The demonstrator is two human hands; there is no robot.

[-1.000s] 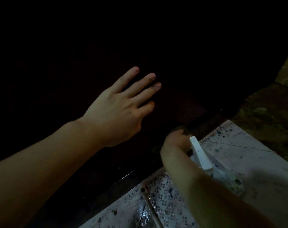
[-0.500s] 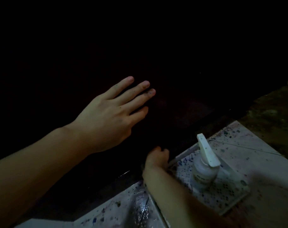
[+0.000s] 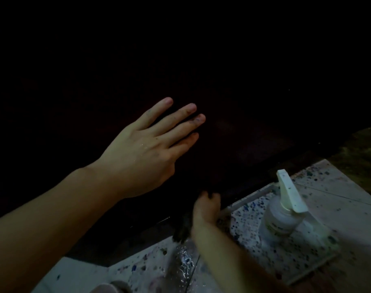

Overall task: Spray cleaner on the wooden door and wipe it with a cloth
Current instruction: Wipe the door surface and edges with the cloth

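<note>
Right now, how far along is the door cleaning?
Spraying looks done: the spray bottle stands released on the tiled floor. In hand: the right hand grips a dark cloth at the door bottom, while the left hand lies flat on it. Wiping remains.

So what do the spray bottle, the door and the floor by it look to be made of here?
Spray bottle: plastic by the look, with a cloudy translucent body and an opaque white trigger head. Door: too dark to judge; only a faint reddish-brown sheen shows, which fits varnished wood. Floor: pale hard tile, probably ceramic, with straight joint lines and paint-like speckles.
</note>
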